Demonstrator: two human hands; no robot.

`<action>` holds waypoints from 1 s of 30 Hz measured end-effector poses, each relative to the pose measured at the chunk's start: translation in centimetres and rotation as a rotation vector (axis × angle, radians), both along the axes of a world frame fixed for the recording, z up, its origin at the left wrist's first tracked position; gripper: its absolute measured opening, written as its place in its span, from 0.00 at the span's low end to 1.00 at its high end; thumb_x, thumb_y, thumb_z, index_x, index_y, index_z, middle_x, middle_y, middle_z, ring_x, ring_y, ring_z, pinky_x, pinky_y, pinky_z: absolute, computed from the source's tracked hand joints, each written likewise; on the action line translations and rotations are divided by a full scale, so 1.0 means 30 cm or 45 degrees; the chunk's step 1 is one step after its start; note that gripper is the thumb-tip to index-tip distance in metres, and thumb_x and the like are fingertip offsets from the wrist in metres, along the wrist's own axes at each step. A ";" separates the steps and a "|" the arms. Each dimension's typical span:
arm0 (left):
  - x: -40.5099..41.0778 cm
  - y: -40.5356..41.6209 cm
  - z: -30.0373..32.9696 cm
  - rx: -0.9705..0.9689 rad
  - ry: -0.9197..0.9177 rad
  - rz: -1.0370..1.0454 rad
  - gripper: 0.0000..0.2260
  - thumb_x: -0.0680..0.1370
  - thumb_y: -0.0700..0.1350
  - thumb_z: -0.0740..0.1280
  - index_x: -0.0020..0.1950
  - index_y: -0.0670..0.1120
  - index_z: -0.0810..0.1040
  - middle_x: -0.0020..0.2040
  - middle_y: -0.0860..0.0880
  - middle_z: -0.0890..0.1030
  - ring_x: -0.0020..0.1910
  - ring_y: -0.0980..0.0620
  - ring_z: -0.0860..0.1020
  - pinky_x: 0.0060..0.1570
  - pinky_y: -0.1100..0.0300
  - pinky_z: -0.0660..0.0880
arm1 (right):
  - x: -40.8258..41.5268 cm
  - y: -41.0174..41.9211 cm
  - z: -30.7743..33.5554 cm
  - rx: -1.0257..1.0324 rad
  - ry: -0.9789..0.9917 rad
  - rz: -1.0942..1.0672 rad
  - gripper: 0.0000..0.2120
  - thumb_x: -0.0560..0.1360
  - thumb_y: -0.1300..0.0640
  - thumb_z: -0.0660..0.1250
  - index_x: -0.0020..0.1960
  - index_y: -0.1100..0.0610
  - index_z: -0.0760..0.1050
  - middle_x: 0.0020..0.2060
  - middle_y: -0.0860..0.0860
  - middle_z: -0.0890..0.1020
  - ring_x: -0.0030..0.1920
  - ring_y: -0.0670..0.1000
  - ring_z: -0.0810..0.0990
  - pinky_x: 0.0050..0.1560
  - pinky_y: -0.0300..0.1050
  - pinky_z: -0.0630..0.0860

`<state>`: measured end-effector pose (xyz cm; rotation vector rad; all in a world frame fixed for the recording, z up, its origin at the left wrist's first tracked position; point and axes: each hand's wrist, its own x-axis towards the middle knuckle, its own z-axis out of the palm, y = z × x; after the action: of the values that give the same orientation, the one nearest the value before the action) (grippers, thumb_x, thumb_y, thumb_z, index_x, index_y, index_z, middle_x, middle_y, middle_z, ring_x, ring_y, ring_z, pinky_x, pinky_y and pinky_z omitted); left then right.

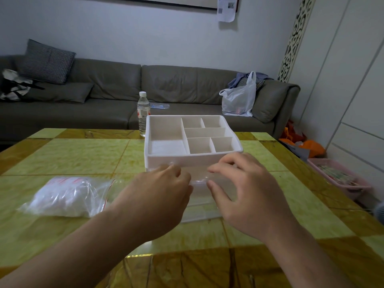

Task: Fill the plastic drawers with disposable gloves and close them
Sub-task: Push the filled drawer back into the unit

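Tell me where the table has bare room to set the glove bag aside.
Free: the table between the glove bag and water bottle; also right of the organizer, toward the right edge. Crowded: in front of the organizer, where left hand, right hand and clear drawer sit.

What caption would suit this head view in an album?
Both hands, left and right, at a clear drawer pulled from a white organizer; glove bag lies left.
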<state>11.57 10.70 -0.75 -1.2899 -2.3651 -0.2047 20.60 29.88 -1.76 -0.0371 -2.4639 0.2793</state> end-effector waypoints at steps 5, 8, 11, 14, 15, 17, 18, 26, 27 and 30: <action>-0.015 0.001 0.000 -0.004 -0.064 -0.021 0.13 0.86 0.57 0.50 0.56 0.54 0.72 0.49 0.56 0.72 0.44 0.55 0.69 0.42 0.60 0.74 | -0.015 -0.023 0.005 0.059 -0.288 -0.016 0.17 0.84 0.36 0.56 0.61 0.43 0.77 0.51 0.40 0.78 0.51 0.45 0.76 0.51 0.46 0.78; 0.000 -0.020 0.012 -0.004 -0.084 0.008 0.09 0.84 0.55 0.55 0.56 0.52 0.72 0.49 0.55 0.75 0.44 0.53 0.77 0.40 0.60 0.75 | -0.029 -0.034 0.010 0.136 -0.356 -0.016 0.19 0.85 0.36 0.50 0.55 0.44 0.75 0.45 0.41 0.78 0.47 0.46 0.76 0.47 0.46 0.74; 0.011 -0.049 -0.001 0.072 0.004 0.058 0.11 0.79 0.50 0.67 0.58 0.46 0.78 0.54 0.48 0.79 0.50 0.47 0.80 0.43 0.53 0.82 | -0.037 -0.031 0.006 0.114 -0.345 -0.020 0.20 0.85 0.37 0.48 0.54 0.44 0.76 0.44 0.40 0.77 0.46 0.45 0.75 0.45 0.44 0.67; 0.007 -0.063 -0.012 0.119 0.045 0.127 0.15 0.79 0.51 0.67 0.60 0.43 0.80 0.59 0.45 0.78 0.57 0.45 0.79 0.46 0.51 0.83 | -0.041 -0.025 -0.001 0.093 -0.336 -0.006 0.21 0.86 0.37 0.49 0.54 0.44 0.78 0.45 0.41 0.79 0.47 0.46 0.76 0.46 0.45 0.70; 0.007 -0.063 -0.016 0.129 0.038 0.128 0.15 0.81 0.52 0.65 0.59 0.43 0.80 0.58 0.46 0.79 0.57 0.46 0.79 0.46 0.52 0.83 | -0.041 -0.022 -0.003 0.089 -0.336 0.000 0.21 0.86 0.37 0.49 0.54 0.44 0.78 0.45 0.41 0.79 0.47 0.46 0.76 0.47 0.45 0.71; 0.007 -0.062 -0.020 0.122 0.018 0.101 0.14 0.84 0.52 0.58 0.57 0.46 0.80 0.55 0.49 0.80 0.53 0.48 0.81 0.47 0.53 0.83 | -0.042 -0.021 -0.004 0.093 -0.333 0.008 0.19 0.86 0.38 0.50 0.53 0.44 0.76 0.44 0.41 0.78 0.46 0.46 0.75 0.46 0.45 0.70; 0.009 -0.058 -0.020 0.106 0.000 0.081 0.16 0.85 0.52 0.55 0.57 0.48 0.80 0.53 0.51 0.81 0.51 0.49 0.81 0.47 0.53 0.82 | -0.042 -0.021 -0.004 0.096 -0.329 0.010 0.19 0.86 0.38 0.49 0.52 0.44 0.75 0.43 0.41 0.77 0.46 0.46 0.75 0.45 0.46 0.70; -0.013 -0.002 -0.026 0.051 0.007 -0.004 0.15 0.86 0.56 0.48 0.52 0.54 0.73 0.44 0.54 0.74 0.44 0.52 0.75 0.40 0.55 0.78 | -0.055 -0.019 -0.004 0.145 -0.338 0.007 0.20 0.86 0.36 0.50 0.48 0.45 0.74 0.41 0.43 0.75 0.44 0.47 0.75 0.43 0.47 0.69; -0.017 0.002 -0.025 0.049 0.005 -0.012 0.13 0.86 0.55 0.51 0.52 0.54 0.73 0.44 0.54 0.74 0.44 0.51 0.76 0.40 0.55 0.79 | -0.059 -0.018 -0.006 0.147 -0.336 0.007 0.19 0.86 0.37 0.50 0.48 0.45 0.74 0.42 0.43 0.75 0.44 0.47 0.75 0.42 0.46 0.69; -0.022 0.004 -0.020 0.044 -0.023 -0.025 0.10 0.86 0.53 0.54 0.53 0.54 0.73 0.45 0.56 0.74 0.46 0.53 0.75 0.42 0.57 0.77 | -0.058 -0.009 -0.018 0.106 -0.281 0.035 0.18 0.86 0.38 0.53 0.51 0.45 0.77 0.46 0.42 0.74 0.45 0.46 0.74 0.43 0.45 0.72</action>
<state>10.93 10.82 -1.35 -1.3010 -2.3544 -0.2632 18.86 29.61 -2.32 0.0013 -2.6945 0.1930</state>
